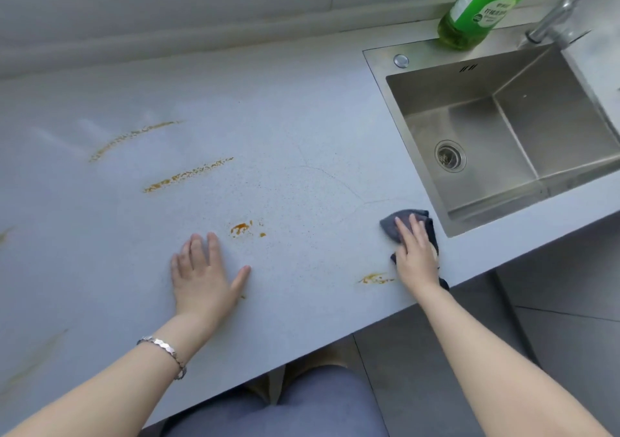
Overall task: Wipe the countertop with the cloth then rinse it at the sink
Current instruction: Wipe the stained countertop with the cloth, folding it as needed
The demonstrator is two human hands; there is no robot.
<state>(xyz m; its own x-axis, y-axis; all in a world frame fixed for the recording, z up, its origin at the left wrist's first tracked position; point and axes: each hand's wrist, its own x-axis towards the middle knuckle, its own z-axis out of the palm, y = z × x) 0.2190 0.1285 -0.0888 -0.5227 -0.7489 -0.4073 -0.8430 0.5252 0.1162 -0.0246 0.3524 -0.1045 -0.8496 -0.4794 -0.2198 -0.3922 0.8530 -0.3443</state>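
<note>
Grey countertop [302,118] smeared with orange stains [188,175] beside a steel sink [553,124].
Left hand [201,279] lies flat, empty; right hand [414,252] presses the cloth [392,227] with straight fingers; green bottle [476,7] label unreadable.

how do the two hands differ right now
The left hand lies flat on the countertop, fingers spread; the right hand presses the dark cloth beside the sink. The left wrist wears a bracelet; the right is bare. Both rest palm down.
</note>
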